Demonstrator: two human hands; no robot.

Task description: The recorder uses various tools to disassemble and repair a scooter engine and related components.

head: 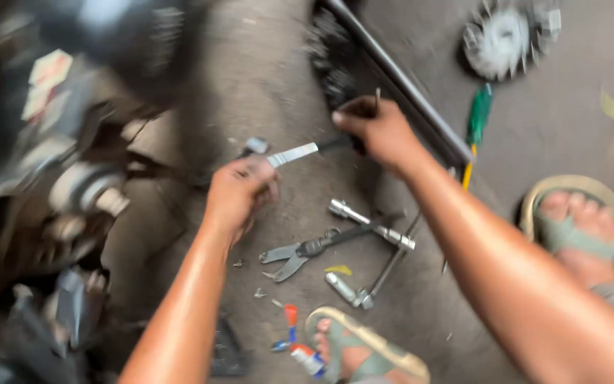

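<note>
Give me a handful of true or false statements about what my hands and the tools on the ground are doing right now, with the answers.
1. The right hand holds the dark handle of a flat metal tool. True.
2. The left hand is at the tool's metal end. True.
3. The pliers are in the left hand. False: they lie on the ground below the hands.
4. The green-handled screwdriver lies on the ground right of the right hand. True.
5. Both feet are bare. False: each wears a sandal.
6. The cross wrench stands upright. False: it lies flat beside the pliers.
</note>
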